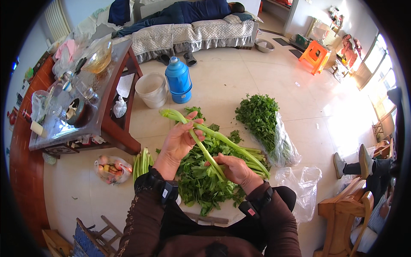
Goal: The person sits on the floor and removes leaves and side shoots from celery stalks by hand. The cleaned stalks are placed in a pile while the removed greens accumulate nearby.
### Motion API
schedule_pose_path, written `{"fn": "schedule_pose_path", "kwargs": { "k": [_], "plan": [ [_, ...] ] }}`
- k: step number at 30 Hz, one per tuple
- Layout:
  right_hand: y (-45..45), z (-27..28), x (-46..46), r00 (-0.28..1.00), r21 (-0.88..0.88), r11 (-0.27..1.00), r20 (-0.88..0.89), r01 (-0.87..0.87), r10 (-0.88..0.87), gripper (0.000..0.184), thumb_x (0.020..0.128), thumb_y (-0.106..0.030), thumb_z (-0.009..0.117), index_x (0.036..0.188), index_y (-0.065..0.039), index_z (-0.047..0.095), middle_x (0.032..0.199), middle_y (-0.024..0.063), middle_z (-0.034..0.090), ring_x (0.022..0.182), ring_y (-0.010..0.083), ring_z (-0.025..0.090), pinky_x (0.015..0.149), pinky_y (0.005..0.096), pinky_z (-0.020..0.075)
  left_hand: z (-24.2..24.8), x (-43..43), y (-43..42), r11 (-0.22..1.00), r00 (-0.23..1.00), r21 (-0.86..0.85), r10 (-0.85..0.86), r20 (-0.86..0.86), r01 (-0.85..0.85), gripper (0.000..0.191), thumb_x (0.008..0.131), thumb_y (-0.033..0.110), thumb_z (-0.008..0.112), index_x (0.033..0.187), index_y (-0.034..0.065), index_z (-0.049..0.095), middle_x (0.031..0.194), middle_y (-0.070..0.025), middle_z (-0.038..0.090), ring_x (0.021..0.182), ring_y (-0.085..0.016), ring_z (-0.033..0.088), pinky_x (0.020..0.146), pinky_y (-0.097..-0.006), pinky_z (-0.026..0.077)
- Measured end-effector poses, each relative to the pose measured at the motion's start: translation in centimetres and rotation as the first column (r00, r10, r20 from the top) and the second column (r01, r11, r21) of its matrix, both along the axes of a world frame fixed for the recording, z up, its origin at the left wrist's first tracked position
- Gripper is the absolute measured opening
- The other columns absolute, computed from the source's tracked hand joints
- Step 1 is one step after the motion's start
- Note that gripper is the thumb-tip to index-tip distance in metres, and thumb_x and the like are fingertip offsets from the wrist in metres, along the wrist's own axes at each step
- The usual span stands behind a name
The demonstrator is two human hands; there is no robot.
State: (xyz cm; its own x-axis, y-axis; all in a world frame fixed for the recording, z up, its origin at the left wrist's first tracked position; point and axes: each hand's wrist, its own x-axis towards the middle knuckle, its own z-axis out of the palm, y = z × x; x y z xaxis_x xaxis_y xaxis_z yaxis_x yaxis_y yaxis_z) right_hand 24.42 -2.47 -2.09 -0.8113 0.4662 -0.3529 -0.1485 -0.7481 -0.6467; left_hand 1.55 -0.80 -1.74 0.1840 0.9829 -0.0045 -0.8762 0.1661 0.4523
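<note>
My left hand [183,136] grips celery stalks [205,151] near their pale upper end, with the stalks spreading apart below it. The fingers of my right hand [233,167] close on the lower part of the nearer stalk. Beneath both hands, a heap of leafy celery [205,192] lies on the floor, its bare stalks pointing right. Trimmed celery stalks [143,164] stand in a bunch beside my left forearm. A bundle of leafy green herbs [258,112], partly in clear plastic, lies beyond the heap at the right.
A bag of fruit [113,170] sits left, near a dark wooden table [117,119]. Ahead are a white bucket [152,90] and a blue thermos [178,80]. A plastic bag [300,189] and wooden chair [346,205] are right. One person lies on the sofa [199,35]; another sits at right.
</note>
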Motion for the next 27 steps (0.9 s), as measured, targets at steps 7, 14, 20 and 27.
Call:
{"fn": "schedule_pose_path", "kwargs": {
  "k": [7, 14, 20, 27],
  "plan": [
    [-1.4, -0.8, -1.5, 0.976, -0.062, 0.996, -0.207, 0.058, -0.070, 0.036, 0.095, -0.019, 0.047, 0.119, 0.006, 0.055, 0.105, 0.0098, 0.062, 0.095, 0.0198, 0.059, 0.097, 0.0369, 0.0433, 0.3, 0.0, 0.1, 0.999, 1.000, -0.031, 0.006, -0.016, -0.006, 0.045, 0.091, 0.010, 0.056, 0.132, 0.0026, 0.040, 0.112, -0.0157, 0.060, 0.084, -0.024, 0.067, 0.076, -0.0384, 0.057],
    [-0.9, -1.8, -1.6, 0.940, -0.003, 1.000, -0.341, -0.012, 0.010, 0.019, 0.092, -0.013, 0.054, 0.106, 0.000, 0.057, 0.091, 0.0078, 0.062, 0.099, 0.0250, 0.059, 0.098, 0.0463, 0.0421, 0.6, 0.2, -0.3, 0.998, 0.997, -0.029, -0.052, -0.050, 0.050, 0.044, 0.091, 0.010, 0.057, 0.131, 0.0017, 0.042, 0.110, -0.0163, 0.061, 0.080, -0.022, 0.067, 0.073, -0.0373, 0.058],
    [-0.5, -2.5, -1.3, 0.960, 0.103, 0.993, -0.279, 0.055, -0.024, 0.023, 0.092, -0.007, 0.056, 0.112, 0.003, 0.063, 0.095, 0.0043, 0.063, 0.095, 0.0162, 0.060, 0.097, 0.0392, 0.0435, 0.7, 0.1, -0.3, 0.997, 0.998, -0.024, -0.068, -0.003, 0.068, 0.042, 0.091, 0.010, 0.056, 0.130, 0.0012, 0.043, 0.108, -0.0173, 0.062, 0.079, -0.022, 0.067, 0.071, -0.0369, 0.057],
    [0.0, -1.1, -1.0, 0.954, 0.953, 0.233, 0.238, -0.193, -0.183, 0.016, 0.092, -0.004, 0.050, 0.103, -0.001, 0.061, 0.094, 0.0120, 0.058, 0.082, 0.0275, 0.059, 0.074, 0.0344, 0.0466, 0.5, 0.1, -0.5, 0.995, 0.997, -0.057, -0.077, -0.011, 0.076, 0.039, 0.090, 0.009, 0.057, 0.126, 0.0023, 0.044, 0.105, -0.0161, 0.063, 0.079, -0.024, 0.067, 0.072, -0.0395, 0.055]
  ]
}}
